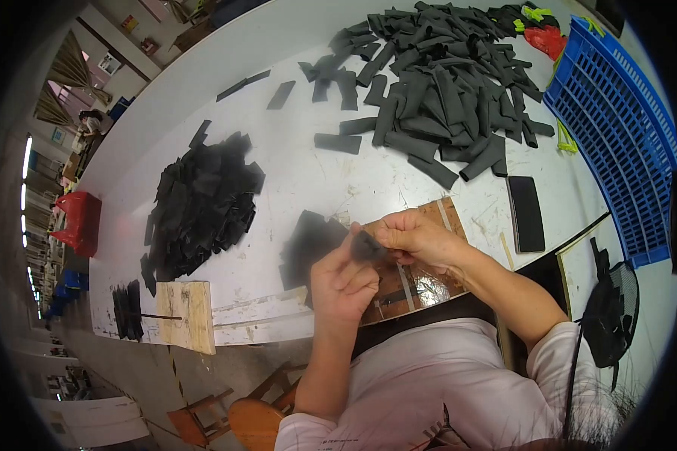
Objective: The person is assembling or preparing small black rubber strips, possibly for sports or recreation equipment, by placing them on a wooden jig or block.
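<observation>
A small black flat piece (365,245) is pinched between both hands just above the near edge of the worktop (316,177); the left hand (344,282) and right hand (417,239) are each closed on it. A stack of black squares (203,203) lies to the left. A big heap of dark strips (444,83) remains beyond, so much appears undone.

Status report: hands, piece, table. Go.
Left hand and right hand pinch one black piece together. Black pile left, grey strips beyond. Nothing blocking.
</observation>
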